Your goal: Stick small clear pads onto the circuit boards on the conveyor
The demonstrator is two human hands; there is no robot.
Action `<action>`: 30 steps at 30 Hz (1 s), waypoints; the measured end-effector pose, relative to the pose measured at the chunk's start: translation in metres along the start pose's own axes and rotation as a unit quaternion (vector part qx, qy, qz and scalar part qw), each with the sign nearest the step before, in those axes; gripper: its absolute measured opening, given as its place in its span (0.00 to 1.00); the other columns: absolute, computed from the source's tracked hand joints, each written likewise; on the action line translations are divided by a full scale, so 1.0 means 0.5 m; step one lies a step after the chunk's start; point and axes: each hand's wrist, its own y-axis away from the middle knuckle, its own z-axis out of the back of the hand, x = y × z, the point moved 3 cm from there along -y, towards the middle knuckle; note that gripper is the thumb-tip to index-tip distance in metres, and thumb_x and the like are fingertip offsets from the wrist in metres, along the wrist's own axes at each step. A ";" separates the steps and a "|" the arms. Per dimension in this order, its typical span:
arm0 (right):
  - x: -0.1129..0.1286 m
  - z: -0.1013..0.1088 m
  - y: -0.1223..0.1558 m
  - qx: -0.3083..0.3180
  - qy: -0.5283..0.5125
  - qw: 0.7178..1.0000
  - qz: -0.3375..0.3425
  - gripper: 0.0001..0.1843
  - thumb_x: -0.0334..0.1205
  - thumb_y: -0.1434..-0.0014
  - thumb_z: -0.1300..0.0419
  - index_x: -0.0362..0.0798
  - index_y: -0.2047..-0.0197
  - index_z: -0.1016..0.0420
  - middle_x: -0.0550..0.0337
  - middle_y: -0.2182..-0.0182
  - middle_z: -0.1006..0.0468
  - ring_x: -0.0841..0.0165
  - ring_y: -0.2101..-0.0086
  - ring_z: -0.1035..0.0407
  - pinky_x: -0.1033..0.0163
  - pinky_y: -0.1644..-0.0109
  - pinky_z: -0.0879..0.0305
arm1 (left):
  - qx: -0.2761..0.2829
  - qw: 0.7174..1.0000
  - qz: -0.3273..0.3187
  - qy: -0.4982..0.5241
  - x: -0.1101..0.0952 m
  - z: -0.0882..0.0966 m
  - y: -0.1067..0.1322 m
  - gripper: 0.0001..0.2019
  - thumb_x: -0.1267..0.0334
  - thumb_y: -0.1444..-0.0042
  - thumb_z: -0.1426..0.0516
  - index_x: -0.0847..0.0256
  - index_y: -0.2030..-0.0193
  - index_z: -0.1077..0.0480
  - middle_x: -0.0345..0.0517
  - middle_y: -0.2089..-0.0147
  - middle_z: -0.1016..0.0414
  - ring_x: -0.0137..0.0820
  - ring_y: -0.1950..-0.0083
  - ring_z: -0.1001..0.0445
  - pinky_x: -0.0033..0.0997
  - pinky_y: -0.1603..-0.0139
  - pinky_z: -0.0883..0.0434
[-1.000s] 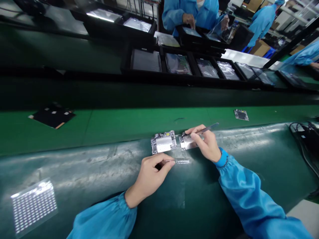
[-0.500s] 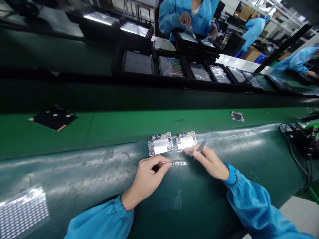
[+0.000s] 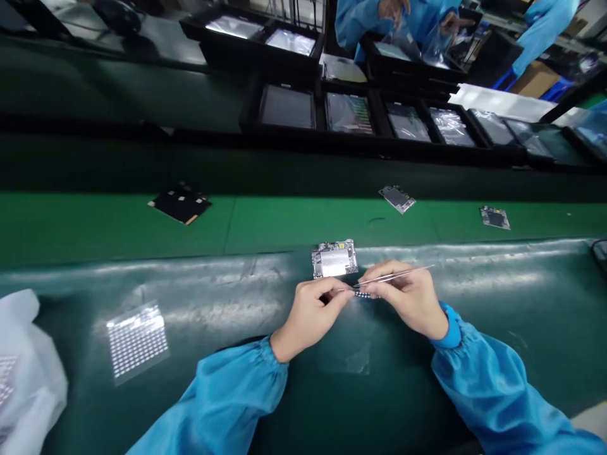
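My left hand pinches a thin strip with rows of small white dots between thumb and fingertips. My right hand grips metal tweezers, their tips pointing left at the strip, close to my left fingertips. Whether the tips touch a dot I cannot tell. Just behind both hands lies a circuit board with a silver plate, flat on the dark green mat. Part of the strip is hidden by my right fingers.
A clear sheet of dots and a white plastic bag lie left. On the bright green belt are a black panel and two circuit boards. Behind stand black trays; a co-worker's hands handle clear film.
The right-hand board has left the mat, and another board now lies on the belt. My right hand has brought the tweezers to the strip. The view has shifted left.
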 end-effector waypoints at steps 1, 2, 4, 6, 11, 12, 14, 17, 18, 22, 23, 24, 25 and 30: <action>-0.002 -0.004 0.000 0.005 0.004 1.000 -0.001 0.03 0.39 0.42 0.30 0.50 0.63 0.17 0.58 0.67 0.17 0.65 0.68 0.23 0.60 0.63 0.24 | 0.001 1.000 -0.002 0.001 -0.001 0.000 0.000 0.08 0.68 0.43 0.39 0.63 0.72 0.22 0.40 0.78 0.22 0.27 0.77 0.28 0.24 0.74 0.32; -0.004 -0.007 -0.001 0.010 0.006 1.000 0.000 0.04 0.39 0.41 0.31 0.50 0.63 0.17 0.58 0.67 0.17 0.66 0.69 0.23 0.60 0.64 0.25 | 0.002 1.000 -0.003 0.000 -0.002 0.000 0.000 0.08 0.67 0.43 0.39 0.62 0.73 0.23 0.40 0.78 0.22 0.27 0.77 0.28 0.24 0.74 0.33; -0.006 -0.012 -0.002 0.018 0.008 1.000 0.007 0.04 0.40 0.41 0.31 0.49 0.62 0.17 0.59 0.67 0.17 0.67 0.70 0.24 0.62 0.65 0.25 | 0.004 1.000 -0.005 -0.001 -0.002 0.000 0.001 0.08 0.67 0.43 0.39 0.62 0.73 0.23 0.40 0.78 0.23 0.27 0.77 0.28 0.25 0.74 0.33; -0.006 -0.014 -0.003 0.023 0.011 1.000 0.011 0.04 0.40 0.40 0.31 0.50 0.62 0.17 0.59 0.67 0.17 0.68 0.71 0.24 0.62 0.65 0.25 | 0.005 1.000 -0.007 -0.002 -0.003 0.000 0.001 0.09 0.66 0.43 0.39 0.62 0.74 0.23 0.40 0.78 0.23 0.28 0.77 0.28 0.25 0.74 0.33; -0.002 -0.017 -0.001 0.035 0.018 0.999 0.012 0.05 0.41 0.40 0.32 0.50 0.63 0.16 0.58 0.67 0.17 0.67 0.72 0.25 0.60 0.65 0.24 | 0.005 1.000 -0.011 -0.001 -0.006 0.000 0.000 0.10 0.66 0.42 0.40 0.62 0.75 0.24 0.40 0.78 0.22 0.27 0.77 0.28 0.25 0.74 0.33; -0.001 -0.018 -0.001 0.036 0.019 0.999 0.011 0.05 0.42 0.40 0.32 0.50 0.63 0.16 0.58 0.68 0.17 0.67 0.72 0.25 0.60 0.65 0.24 | 0.005 1.000 -0.011 -0.002 -0.007 0.000 0.000 0.10 0.66 0.42 0.40 0.62 0.75 0.24 0.40 0.78 0.23 0.27 0.77 0.28 0.25 0.74 0.33; 0.000 -0.018 -0.002 0.037 0.021 0.999 0.010 0.05 0.42 0.39 0.32 0.51 0.63 0.16 0.58 0.68 0.17 0.67 0.72 0.25 0.60 0.66 0.24 | 0.005 1.000 -0.011 -0.005 -0.006 0.000 0.000 0.10 0.66 0.42 0.39 0.62 0.75 0.25 0.40 0.78 0.23 0.27 0.77 0.28 0.25 0.74 0.32; 0.000 -0.019 -0.005 0.041 0.026 0.999 0.013 0.05 0.42 0.39 0.32 0.51 0.63 0.16 0.58 0.68 0.17 0.67 0.72 0.25 0.60 0.67 0.24 | 0.006 1.000 -0.010 -0.007 -0.004 0.000 0.001 0.11 0.66 0.42 0.39 0.61 0.75 0.25 0.40 0.78 0.23 0.27 0.77 0.28 0.25 0.74 0.32; 0.000 -0.019 -0.005 0.043 0.027 0.999 0.016 0.05 0.42 0.39 0.32 0.51 0.63 0.16 0.58 0.68 0.18 0.67 0.72 0.25 0.61 0.67 0.25 | 0.006 1.000 -0.010 -0.007 -0.004 0.000 0.001 0.11 0.67 0.42 0.39 0.62 0.75 0.25 0.40 0.78 0.23 0.27 0.77 0.28 0.25 0.74 0.32; 0.000 -0.020 0.000 0.041 0.026 0.999 0.020 0.05 0.41 0.39 0.32 0.50 0.65 0.16 0.58 0.70 0.18 0.68 0.73 0.26 0.62 0.69 0.26 | 0.007 1.000 -0.011 -0.008 -0.004 0.001 0.001 0.10 0.68 0.42 0.39 0.62 0.76 0.24 0.39 0.78 0.23 0.27 0.77 0.28 0.25 0.74 0.32; 0.001 -0.019 0.001 0.037 0.022 0.999 0.017 0.06 0.41 0.39 0.32 0.50 0.66 0.16 0.58 0.70 0.18 0.68 0.74 0.26 0.62 0.70 0.26 | 0.007 1.000 -0.011 -0.009 -0.004 0.001 0.001 0.11 0.68 0.42 0.38 0.62 0.76 0.24 0.39 0.78 0.23 0.27 0.77 0.28 0.25 0.74 0.32; 0.002 -0.018 0.000 0.029 0.017 0.999 0.011 0.07 0.42 0.40 0.32 0.49 0.67 0.17 0.57 0.69 0.18 0.68 0.75 0.26 0.62 0.71 0.26 | 0.008 1.000 -0.010 -0.009 -0.004 0.001 0.001 0.10 0.68 0.42 0.38 0.62 0.75 0.24 0.39 0.78 0.22 0.27 0.77 0.28 0.25 0.74 0.32; 0.004 -0.016 -0.003 0.020 0.010 1.000 0.005 0.08 0.42 0.40 0.32 0.49 0.69 0.17 0.57 0.69 0.18 0.69 0.76 0.26 0.63 0.73 0.27 | 0.009 1.000 -0.009 -0.007 -0.003 0.001 0.001 0.10 0.68 0.42 0.38 0.62 0.75 0.24 0.40 0.77 0.22 0.27 0.77 0.27 0.25 0.74 0.32; -0.001 -0.022 -0.073 -0.024 -0.019 0.999 -0.013 0.11 0.45 0.43 0.31 0.46 0.69 0.20 0.60 0.78 0.22 0.70 0.79 0.29 0.64 0.76 0.29 | 0.022 1.000 0.002 0.003 0.001 -0.002 0.005 0.07 0.69 0.43 0.38 0.63 0.72 0.22 0.42 0.75 0.20 0.29 0.75 0.25 0.26 0.72 0.30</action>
